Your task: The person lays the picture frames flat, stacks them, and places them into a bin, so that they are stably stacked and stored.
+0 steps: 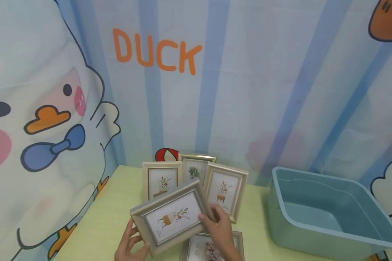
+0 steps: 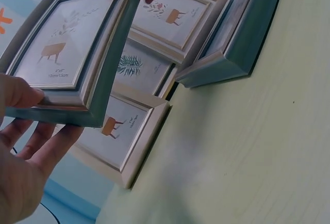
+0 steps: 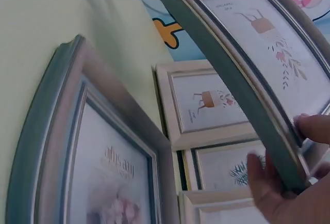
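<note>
The held frame (image 1: 170,221) lies between both hands, the left hand's (image 1: 125,250) fingers clamped on its left end, the right hand's (image 1: 220,229) on its right, long axis slanting up rightward before three upright frames (image 1: 229,181).

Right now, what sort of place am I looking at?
Likely a makeshift indoor display or work corner: there's a creased, duck-themed backdrop behind a pale table bearing several picture frames.

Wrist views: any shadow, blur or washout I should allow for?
Left wrist: a soft-edged shadow on the table, and the held frame looks washed out inside; right wrist: a faint shadow streaks the table, and lettering in the blossom frame is too soft to read.
</note>
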The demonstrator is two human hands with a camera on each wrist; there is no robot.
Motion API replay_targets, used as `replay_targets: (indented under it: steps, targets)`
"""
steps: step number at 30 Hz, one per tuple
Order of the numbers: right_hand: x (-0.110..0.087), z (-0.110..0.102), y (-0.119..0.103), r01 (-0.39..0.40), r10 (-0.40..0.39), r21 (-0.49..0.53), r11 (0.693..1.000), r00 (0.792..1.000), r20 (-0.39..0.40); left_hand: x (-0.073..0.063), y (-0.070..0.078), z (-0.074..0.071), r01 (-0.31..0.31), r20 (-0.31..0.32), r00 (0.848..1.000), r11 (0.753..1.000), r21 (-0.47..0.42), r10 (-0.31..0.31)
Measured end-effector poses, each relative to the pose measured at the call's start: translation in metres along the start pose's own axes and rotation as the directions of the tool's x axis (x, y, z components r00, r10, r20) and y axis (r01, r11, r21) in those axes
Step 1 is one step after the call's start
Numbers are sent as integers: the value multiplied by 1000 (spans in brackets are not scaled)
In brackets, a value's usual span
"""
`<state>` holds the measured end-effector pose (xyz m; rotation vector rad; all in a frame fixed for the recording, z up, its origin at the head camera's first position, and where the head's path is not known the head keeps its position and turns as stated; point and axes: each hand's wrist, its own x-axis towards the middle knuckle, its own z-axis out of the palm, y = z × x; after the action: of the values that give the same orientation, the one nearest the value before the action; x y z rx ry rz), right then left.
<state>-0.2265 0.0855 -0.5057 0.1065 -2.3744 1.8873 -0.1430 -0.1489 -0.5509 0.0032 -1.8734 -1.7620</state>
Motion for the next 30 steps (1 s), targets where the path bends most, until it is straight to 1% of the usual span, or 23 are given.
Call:
replay_targets:
  steps: [1, 2, 4, 5, 6, 8, 9, 12, 14, 15, 16, 18, 20, 22, 25, 27, 28, 30]
  targets:
    - [0, -2, 1, 6, -6, -43, 999, 1000, -3, 0, 0, 0, -33, 8, 999, 999, 13, 33]
    - [-1, -4, 0, 21, -21, -82, 996, 1000, 0, 0, 1, -1, -45, 19, 999, 998, 33, 45]
    - [-1, -8, -3, 57, -56, -147, 987, 998, 14, 0, 3, -1, -46, 40, 998, 995, 89, 43]
    - [-1, -10, -6, 79, -75, -164, 983, 997, 27, -1, 5, -2, -51, 49, 998, 992, 115, 46]
    - [-1, -12, -8, 101, -96, -172, 980, 995, 40, -1, 7, -1, -70, 49, 997, 986, 150, 63]
    - [-2, -16, -14, 142, -132, -186, 972, 989, 67, -3, 8, 0, -125, 56, 992, 969, 211, 115]
    - [-2, -17, -16, 150, -138, -191, 970, 988, 76, -3, 8, 0, -157, 62, 987, 962, 224, 147]
    - [-2, -23, -19, 145, -125, -195, 970, 986, 112, -5, 8, 2, -229, 73, 973, 945, 234, 218]
    - [-1, -28, -20, 112, -84, -184, 976, 984, 157, -5, 8, 3, -245, 83, 969, 940, 238, 232]
    - [0, -31, -21, 88, -57, -163, 983, 980, 189, -5, 8, 3, -253, 85, 967, 939, 232, 239]
    - [2, -35, -21, 62, -27, -145, 987, 973, 229, -5, 8, 4, -264, 89, 964, 936, 231, 250]
    - [6, -42, -24, 10, 26, -112, 994, 949, 313, -4, 9, 4, -287, 102, 958, 927, 243, 270]
    - [10, -50, -29, -59, 82, -67, 996, 910, 407, -2, 10, 5, -310, 113, 950, 914, 261, 290]
    - [14, -57, -33, -114, 128, -60, 992, 867, 481, 0, 11, 5, -324, 123, 946, 904, 279, 301]
    - [19, -67, -37, -169, 174, -60, 984, 817, 550, 2, 14, 6, -328, 138, 944, 898, 294, 299]
    - [20, -71, -38, -173, 183, -73, 982, 804, 566, 3, 15, 7, -330, 148, 943, 897, 294, 298]
    - [20, -73, -38, -175, 184, -72, 982, 799, 573, 3, 16, 8, -338, 157, 940, 892, 302, 303]
    - [19, -75, -36, -179, 186, -69, 981, 795, 578, 3, 16, 8, -357, 170, 933, 880, 314, 318]
